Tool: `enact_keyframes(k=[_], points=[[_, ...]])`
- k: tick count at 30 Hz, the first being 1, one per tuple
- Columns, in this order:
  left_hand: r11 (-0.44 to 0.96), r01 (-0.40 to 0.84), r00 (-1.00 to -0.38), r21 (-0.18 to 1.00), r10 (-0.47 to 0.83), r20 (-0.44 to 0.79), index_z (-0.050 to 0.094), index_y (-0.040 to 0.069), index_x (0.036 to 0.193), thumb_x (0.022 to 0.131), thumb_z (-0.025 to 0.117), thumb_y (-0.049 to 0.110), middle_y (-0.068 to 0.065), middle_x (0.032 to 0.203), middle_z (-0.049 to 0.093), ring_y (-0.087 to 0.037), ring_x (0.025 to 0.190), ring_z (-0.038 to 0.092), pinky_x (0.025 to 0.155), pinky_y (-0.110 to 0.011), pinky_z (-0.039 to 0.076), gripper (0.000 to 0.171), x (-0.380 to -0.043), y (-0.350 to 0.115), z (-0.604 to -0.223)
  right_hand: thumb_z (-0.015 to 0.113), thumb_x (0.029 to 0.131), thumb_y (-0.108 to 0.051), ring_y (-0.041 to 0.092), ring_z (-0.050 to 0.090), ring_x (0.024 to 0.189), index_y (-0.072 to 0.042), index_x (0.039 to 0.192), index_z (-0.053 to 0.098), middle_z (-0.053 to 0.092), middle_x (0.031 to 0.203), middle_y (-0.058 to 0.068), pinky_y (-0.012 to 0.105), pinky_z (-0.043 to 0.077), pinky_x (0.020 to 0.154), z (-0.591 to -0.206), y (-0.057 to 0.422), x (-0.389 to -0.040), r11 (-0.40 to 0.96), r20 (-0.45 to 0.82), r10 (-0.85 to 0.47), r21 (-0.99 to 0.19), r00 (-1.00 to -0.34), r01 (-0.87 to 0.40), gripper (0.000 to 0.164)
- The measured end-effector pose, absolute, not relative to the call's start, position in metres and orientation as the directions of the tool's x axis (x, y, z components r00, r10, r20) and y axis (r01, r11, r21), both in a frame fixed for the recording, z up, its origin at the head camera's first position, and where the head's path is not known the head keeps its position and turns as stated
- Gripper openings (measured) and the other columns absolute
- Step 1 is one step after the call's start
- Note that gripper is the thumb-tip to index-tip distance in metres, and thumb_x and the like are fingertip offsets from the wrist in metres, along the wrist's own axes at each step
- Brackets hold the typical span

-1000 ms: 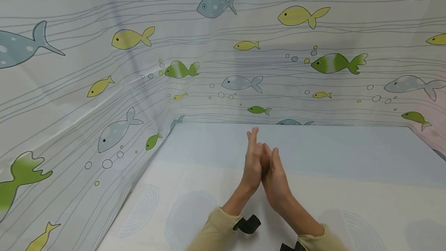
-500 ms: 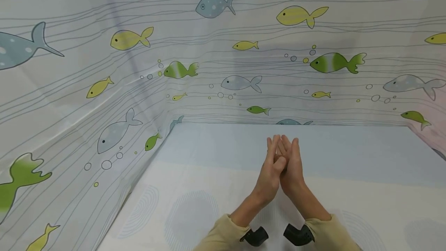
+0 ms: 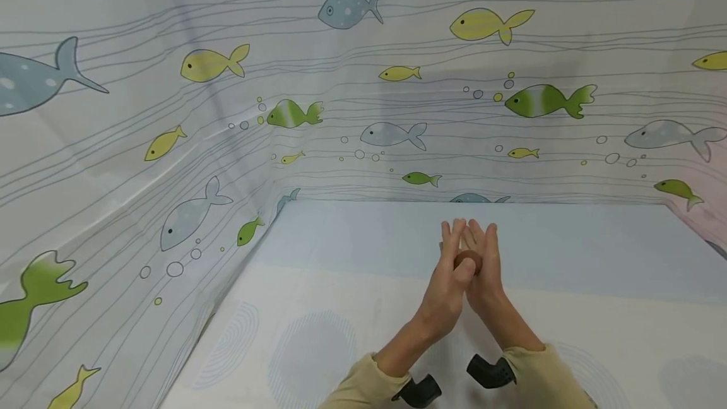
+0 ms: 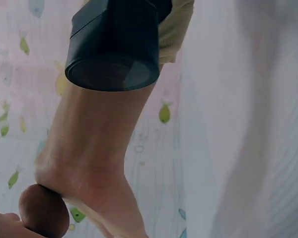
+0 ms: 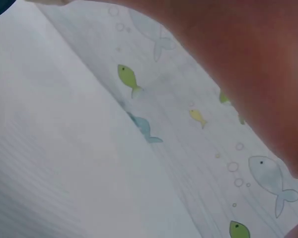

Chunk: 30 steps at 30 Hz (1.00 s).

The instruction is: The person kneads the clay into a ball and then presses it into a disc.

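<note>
A small brown ball point(image 3: 468, 262) sits between the two hands, which are raised above the table with palms facing each other. The left hand point(image 3: 445, 289) has its fingers straight and pointing away, and its thumb lies against the ball. On the other side is the right hand point(image 3: 486, 270), fingers also extended, its palm against the ball. In the left wrist view the ball point(image 4: 43, 212) touches the heel of the right hand point(image 4: 92, 181). A blurred forearm and hand cross the top right of the right wrist view, where the ball cannot be made out.
The white and pale blue table point(image 3: 352, 232) lies under the hands. A curtain point(image 3: 363, 100) printed with fish hangs behind it and along the left. Each wrist carries a black camera, the left one point(image 3: 420, 390) and the right one point(image 3: 490, 371).
Both hands have moved right across the table from a second ago. They were pressed together, hiding the ball; now they have parted slightly and the ball shows beside the left thumb.
</note>
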<state>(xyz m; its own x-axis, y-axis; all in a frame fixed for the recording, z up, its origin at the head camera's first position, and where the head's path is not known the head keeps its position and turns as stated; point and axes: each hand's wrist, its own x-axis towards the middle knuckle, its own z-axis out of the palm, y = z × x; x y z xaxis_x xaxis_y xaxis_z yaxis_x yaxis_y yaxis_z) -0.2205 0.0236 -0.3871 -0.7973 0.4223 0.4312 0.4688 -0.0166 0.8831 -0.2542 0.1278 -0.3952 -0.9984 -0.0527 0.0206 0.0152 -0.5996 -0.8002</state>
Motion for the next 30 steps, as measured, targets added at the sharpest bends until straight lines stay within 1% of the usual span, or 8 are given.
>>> enact_keyframes(k=[4,8,10,15,19,22,27,30], points=[[-0.002,0.450,-0.817,0.893,0.404,0.412,0.008,0.034,0.159,0.103,0.026,0.054,0.015,0.164,0.002,-0.010,0.151,-0.010,0.120,-0.055,0.002,0.062,-0.220,0.023,-0.384,0.016,0.100,-0.065,0.015,0.004,0.153,-0.020,0.159,-0.012,-0.007,0.167,-0.002,0.036,0.015,0.122,-0.393,0.124,-0.250,-0.609,0.063,-0.095,-0.793,-0.993,0.008,0.080],[-0.018,0.410,-0.851,0.912,0.352,0.390,0.010,0.028,0.159,0.105,0.027,0.044,0.014,0.164,0.007,-0.007,0.151,-0.005,0.121,-0.051,0.003,0.059,-0.225,0.021,-0.387,0.013,0.100,-0.065,0.016,0.011,0.152,-0.019,0.160,-0.004,0.003,0.167,-0.002,0.037,0.015,0.122,-0.389,0.114,-0.242,-0.512,0.085,-0.113,-0.859,-0.990,-0.015,0.078],[-0.030,0.406,-0.864,0.913,0.314,0.394,0.012,0.024,0.160,0.105,0.027,0.044,0.013,0.164,0.010,-0.006,0.150,-0.004,0.122,-0.050,0.002,0.060,-0.229,0.018,-0.389,0.012,0.101,-0.064,0.016,0.013,0.152,-0.018,0.161,0.000,0.008,0.167,-0.003,0.039,0.014,0.122,-0.388,0.107,-0.237,-0.448,0.104,-0.120,-0.893,-0.987,-0.040,0.077],[-0.026,0.420,-0.887,0.907,0.200,0.416,0.019,0.018,0.159,0.104,0.029,0.047,0.007,0.164,0.013,-0.010,0.151,-0.001,0.122,-0.050,0.002,0.062,-0.242,0.007,-0.387,0.009,0.103,-0.059,0.021,0.005,0.153,-0.013,0.160,0.006,0.007,0.166,0.000,0.051,0.006,0.121,-0.391,0.088,-0.228,-0.341,0.190,-0.158,-0.931,-0.969,-0.128,0.074],[-0.023,0.418,-0.901,0.908,0.116,0.418,0.023,0.017,0.158,0.104,0.031,0.046,0.004,0.164,0.013,-0.012,0.152,0.003,0.122,-0.049,0.005,0.062,-0.252,-0.005,-0.382,0.008,0.104,-0.057,0.024,0.000,0.153,-0.013,0.160,0.000,0.003,0.166,0.003,0.055,0.004,0.120,-0.390,0.074,-0.218,-0.335,0.205,-0.200,-0.933,-0.958,-0.130,0.072],[-0.018,0.425,-0.902,0.905,0.081,0.425,0.023,0.016,0.158,0.104,0.030,0.046,0.002,0.165,0.014,-0.014,0.152,0.003,0.122,-0.050,0.005,0.063,-0.257,-0.013,-0.379,0.007,0.104,-0.056,0.028,-0.005,0.152,-0.011,0.158,-0.013,-0.006,0.166,0.009,0.059,0.003,0.119,-0.389,0.067,-0.211,-0.351,0.206,-0.234,-0.929,-0.950,-0.115,0.073],[-0.002,0.431,-0.902,0.903,0.046,0.430,0.021,0.017,0.159,0.103,0.029,0.045,0.001,0.165,0.014,-0.017,0.153,0.001,0.120,-0.055,0.003,0.063,-0.264,-0.025,-0.375,0.006,0.104,-0.055,0.031,-0.008,0.152,-0.008,0.156,-0.017,-0.008,0.165,0.016,0.062,0.002,0.117,-0.387,0.061,-0.204,-0.358,0.215,-0.267,-0.927,-0.940,-0.110,0.074],[-0.010,0.417,-0.908,0.909,0.033,0.418,0.021,0.020,0.159,0.102,0.029,0.046,0.003,0.165,0.013,-0.016,0.153,0.001,0.120,-0.056,0.003,0.063,-0.267,-0.030,-0.374,0.005,0.104,-0.055,0.030,-0.009,0.152,-0.008,0.156,-0.018,-0.009,0.165,0.015,0.061,0.003,0.118,-0.384,0.059,-0.202,-0.360,0.213,-0.280,-0.927,-0.936,-0.103,0.074]])
